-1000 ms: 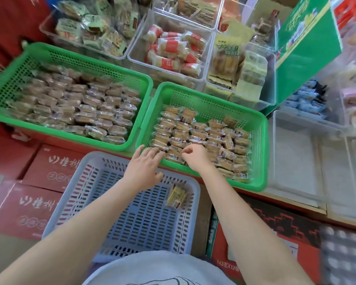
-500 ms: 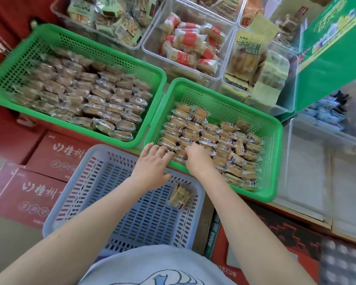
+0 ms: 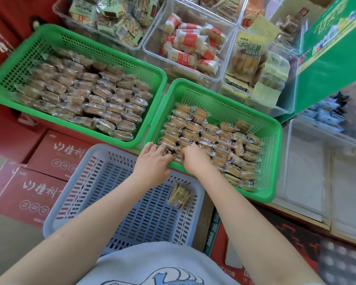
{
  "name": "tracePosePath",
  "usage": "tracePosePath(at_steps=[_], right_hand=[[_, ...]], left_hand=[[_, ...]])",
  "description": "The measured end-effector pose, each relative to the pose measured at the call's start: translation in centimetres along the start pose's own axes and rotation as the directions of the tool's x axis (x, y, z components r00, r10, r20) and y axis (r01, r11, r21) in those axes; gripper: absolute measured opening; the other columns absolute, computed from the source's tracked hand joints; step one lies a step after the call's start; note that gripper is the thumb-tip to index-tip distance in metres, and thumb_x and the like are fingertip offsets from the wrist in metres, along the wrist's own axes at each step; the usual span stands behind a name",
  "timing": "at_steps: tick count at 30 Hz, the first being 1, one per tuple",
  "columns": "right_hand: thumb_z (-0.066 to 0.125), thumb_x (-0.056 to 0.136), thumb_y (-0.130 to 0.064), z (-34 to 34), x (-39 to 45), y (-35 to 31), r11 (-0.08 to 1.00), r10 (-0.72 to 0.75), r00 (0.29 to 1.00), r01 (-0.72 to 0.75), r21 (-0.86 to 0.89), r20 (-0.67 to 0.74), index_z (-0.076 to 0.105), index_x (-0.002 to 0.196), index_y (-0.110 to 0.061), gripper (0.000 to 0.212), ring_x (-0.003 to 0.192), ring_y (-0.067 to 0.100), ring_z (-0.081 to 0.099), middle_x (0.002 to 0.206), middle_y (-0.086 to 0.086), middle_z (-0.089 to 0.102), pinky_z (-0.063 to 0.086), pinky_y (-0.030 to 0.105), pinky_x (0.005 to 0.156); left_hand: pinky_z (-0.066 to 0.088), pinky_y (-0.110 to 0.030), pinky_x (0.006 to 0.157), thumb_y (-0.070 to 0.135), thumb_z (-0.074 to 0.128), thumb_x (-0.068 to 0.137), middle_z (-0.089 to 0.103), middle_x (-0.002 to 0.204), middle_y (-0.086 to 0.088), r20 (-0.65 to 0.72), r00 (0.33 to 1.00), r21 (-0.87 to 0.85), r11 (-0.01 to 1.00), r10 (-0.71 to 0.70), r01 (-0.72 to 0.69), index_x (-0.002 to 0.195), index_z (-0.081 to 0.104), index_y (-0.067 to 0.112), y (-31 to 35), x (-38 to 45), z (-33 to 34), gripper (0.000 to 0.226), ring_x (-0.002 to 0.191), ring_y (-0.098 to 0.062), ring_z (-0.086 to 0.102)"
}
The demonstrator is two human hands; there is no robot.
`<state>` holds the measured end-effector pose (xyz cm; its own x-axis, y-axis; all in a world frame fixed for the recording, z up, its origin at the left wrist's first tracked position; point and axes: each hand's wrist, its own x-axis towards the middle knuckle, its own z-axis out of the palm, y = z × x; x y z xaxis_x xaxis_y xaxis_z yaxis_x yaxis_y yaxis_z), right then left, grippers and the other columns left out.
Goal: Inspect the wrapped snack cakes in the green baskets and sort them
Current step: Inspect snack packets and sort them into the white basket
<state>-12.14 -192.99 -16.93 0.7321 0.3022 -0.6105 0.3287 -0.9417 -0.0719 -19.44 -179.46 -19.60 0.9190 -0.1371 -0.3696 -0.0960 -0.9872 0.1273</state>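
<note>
I see my left hand lying flat with fingers straight on the snack cakes at the near corner of the right green basket. My right hand is beside it on the same cakes; I cannot tell its grip. One cake lies in the grey basket.

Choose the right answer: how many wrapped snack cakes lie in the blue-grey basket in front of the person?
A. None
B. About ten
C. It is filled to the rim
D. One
D: a single wrapped snack cake lies near the right wall of the blue-grey basket, and the rest of its slotted floor that shows is bare.
</note>
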Motion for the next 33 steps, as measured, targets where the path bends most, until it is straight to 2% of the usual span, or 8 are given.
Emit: tracePosePath(at_steps=[12,19,21,23,25,26,29,33], right_hand=[[0.040,0.105,-0.016,-0.8,-2.6,2.1,0.882,0.003,0.999,-0.025,0.471,0.047,0.048,0.102,-0.015,0.009,0.070,0.021,0.047,0.090,0.007,0.057,0.040,0.035,0.062],[0.049,0.101,-0.017,-2.6,-7.8,3.3,0.611,0.063,0.970,0.149,0.777,-0.235,0.052,0.095,-0.014,0.008,0.085,0.024,0.057,0.100,0.013,0.060,0.050,0.038,0.077],[0.047,0.102,-0.017,-3.0,-9.4,3.9,0.416,0.142,0.960,0.164,0.894,-0.242,0.051,0.094,-0.012,0.010,0.090,0.031,0.063,0.103,0.019,0.063,0.057,0.045,0.080],[0.042,0.105,-0.009,-3.2,-10.7,4.0,0.130,0.174,0.964,0.182,0.975,-0.203,0.048,0.092,-0.009,0.015,0.093,0.028,0.070,0.100,0.017,0.069,0.059,0.044,0.080],[0.037,0.106,-0.004,-3.5,-11.8,3.5,-0.103,0.153,0.973,0.189,0.977,-0.172,0.047,0.090,-0.008,0.019,0.088,0.023,0.071,0.093,0.011,0.073,0.059,0.037,0.074],[0.036,0.106,-0.004,-3.6,-12.3,3.1,-0.178,0.141,0.976,0.191,0.965,-0.168,0.049,0.091,-0.007,0.020,0.086,0.023,0.071,0.091,0.011,0.074,0.059,0.036,0.072],[0.034,0.105,-0.008,-3.6,-13.4,2.5,-0.273,0.115,0.979,0.192,0.943,-0.167,0.055,0.094,-0.005,0.024,0.085,0.025,0.069,0.090,0.013,0.072,0.059,0.037,0.066],[0.041,0.104,-0.040,-3.4,-14.6,2.1,-0.141,0.077,0.978,0.201,0.969,-0.192,0.067,0.111,-0.004,0.046,0.091,0.032,0.071,0.103,0.018,0.073,0.059,0.046,0.074]], left_hand=[[0.007,-0.041,0.124,0.042,0.048,0.095,0.051,0.140,-0.007,0.078,0.997,-0.003,1.000,0.013,-0.012,0.148,0.037,0.021,-0.6,0.5,-0.7,0.058,0.132,-0.024,0.048],[0.014,-0.040,0.125,0.027,0.051,0.097,0.051,0.148,-0.006,0.089,0.996,-0.233,0.972,0.010,0.011,0.153,0.035,0.014,-0.8,-0.1,-2.0,0.060,0.138,-0.022,0.045],[0.042,-0.039,0.110,0.012,0.047,0.099,0.061,0.138,-0.003,-0.018,0.993,-0.632,0.771,-0.118,0.080,0.144,0.049,0.015,-0.3,-1.2,-3.7,0.046,0.122,-0.019,0.058],[0.054,-0.034,0.087,0.012,0.044,0.103,0.071,0.118,-0.001,0.067,0.944,-0.963,0.227,-0.323,0.146,0.127,0.062,0.017,0.8,-2.4,-6.2,0.030,0.100,-0.013,0.067],[0.057,-0.035,0.081,0.025,0.046,0.106,0.075,0.109,-0.007,0.237,0.941,-0.953,-0.244,-0.242,0.178,0.117,0.066,0.017,1.8,-3.7,-8.4,0.024,0.094,-0.018,0.072],[0.060,-0.038,0.077,0.030,0.051,0.105,0.075,0.109,-0.010,0.244,0.957,-0.917,-0.358,-0.158,0.175,0.117,0.066,0.016,2.1,-4.3,-9.0,0.024,0.092,-0.021,0.073],[0.061,-0.032,0.060,0.029,0.066,0.087,0.074,0.105,-0.016,0.145,0.989,-0.891,-0.441,-0.044,0.111,0.119,0.064,0.006,2.9,-6.1,-9.9,0.039,0.084,-0.023,0.074],[0.060,-0.026,0.056,0.022,0.067,0.083,0.074,0.098,-0.016,0.112,0.994,-0.872,-0.477,0.022,0.108,0.113,0.067,0.005,2.9,-7.6,-10.5,0.035,0.075,-0.020,0.073]])
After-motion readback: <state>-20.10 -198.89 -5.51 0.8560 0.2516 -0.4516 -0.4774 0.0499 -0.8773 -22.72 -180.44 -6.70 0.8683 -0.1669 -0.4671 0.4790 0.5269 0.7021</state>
